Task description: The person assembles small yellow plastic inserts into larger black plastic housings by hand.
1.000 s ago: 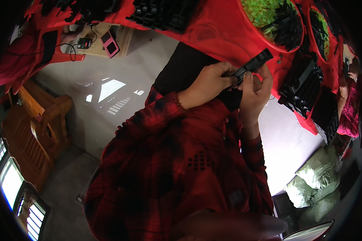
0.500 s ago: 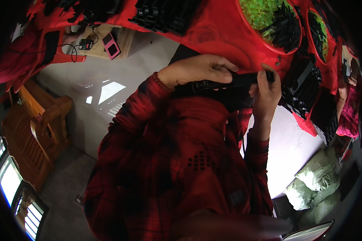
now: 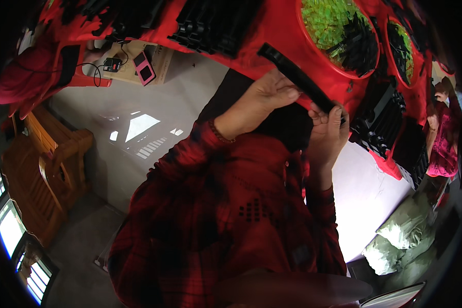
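Observation:
A long black plastic strip-like part point(image 3: 304, 81) is held slanting in front of me, its far end up to the left over the edge of the red table cover point(image 3: 269, 31). My right hand point(image 3: 329, 128) is closed round its lower right end, thumb on top. My left hand point(image 3: 264, 100) is closed at its middle, thumb along the near side; some of its fingertips are hidden by the part. Close by on the right, a stack of similar black parts point(image 3: 377, 115) lies at the table's edge.
Beyond my hands stands a round red tub point(image 3: 299, 38) with yellow-green pieces and black pieces; a second tub point(image 3: 390, 61) is further right. More black parts point(image 3: 210, 25) lie far left. A pink device point(image 3: 144, 68) rests on a cardboard box. Another person's arm point(image 3: 433, 126) shows at far right.
The black part has swung from nearly level to a steep slant, its left end rising away from me. My right hand has come lower and nearer; my left hand has turned with the part.

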A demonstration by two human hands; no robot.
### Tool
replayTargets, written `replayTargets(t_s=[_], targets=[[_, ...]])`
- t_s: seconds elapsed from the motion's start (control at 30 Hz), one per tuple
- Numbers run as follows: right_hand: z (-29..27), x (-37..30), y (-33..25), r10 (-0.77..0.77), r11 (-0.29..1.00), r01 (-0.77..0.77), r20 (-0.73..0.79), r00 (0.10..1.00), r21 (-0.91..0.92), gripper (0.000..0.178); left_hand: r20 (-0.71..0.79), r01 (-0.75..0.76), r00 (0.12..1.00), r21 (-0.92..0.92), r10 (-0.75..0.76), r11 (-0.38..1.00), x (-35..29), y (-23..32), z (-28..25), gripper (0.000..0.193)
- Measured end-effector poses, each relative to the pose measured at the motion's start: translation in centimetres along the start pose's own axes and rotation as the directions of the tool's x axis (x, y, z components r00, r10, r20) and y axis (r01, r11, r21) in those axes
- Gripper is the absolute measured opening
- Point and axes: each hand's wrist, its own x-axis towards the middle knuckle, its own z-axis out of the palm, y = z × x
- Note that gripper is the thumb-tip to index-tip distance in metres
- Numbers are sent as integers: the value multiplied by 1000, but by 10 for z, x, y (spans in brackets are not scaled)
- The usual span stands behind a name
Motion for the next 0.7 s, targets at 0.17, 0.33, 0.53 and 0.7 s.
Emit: replayTargets(t_s=[0.17,0.33,0.53,0.7], targets=[[6,-16,9,103,971,-69,137,985,-229,31,-201,53,978,-5,-53,999,7,-10,14,40],[4,-22,16,156,896,35,388,908,-442,31,-296,-3,953,219,69,976,5,-7,26,38],[-1,-11,9,195,804,187,547,814,-565,24,-343,42,924,530,169,847,3,-12,19,36],[2,13,-9,39,772,241,421,906,-588,27,-315,57,929,643,196,764,1,-11,20,29]])
